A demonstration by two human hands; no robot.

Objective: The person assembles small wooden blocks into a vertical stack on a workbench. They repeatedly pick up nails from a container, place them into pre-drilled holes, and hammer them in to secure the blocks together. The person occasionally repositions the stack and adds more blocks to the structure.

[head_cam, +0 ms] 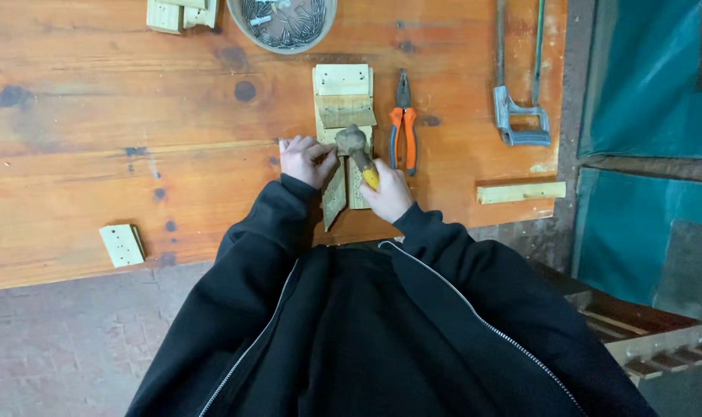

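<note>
Wooden boards (343,116) are lying in a little stack in the middle of the orange-brown surface (96,154). The right hand (388,193) is wrapping its grip tight around the yellow handle of a hammer (358,150), and the hammer's head is sitting on top of the boards. The left hand (308,158) is pressing on the left edge of the boards, with its fingers pinching together at a spot just beside the hammer head; what they are pinching is too small to tell. Orange pliers (403,127) are lying just to the right of the boards. A round bowl of nails (283,22) is sitting above them. A saw (519,85) is resting far to the right, and a small wood block (122,244) is lying far to the left.
</note>
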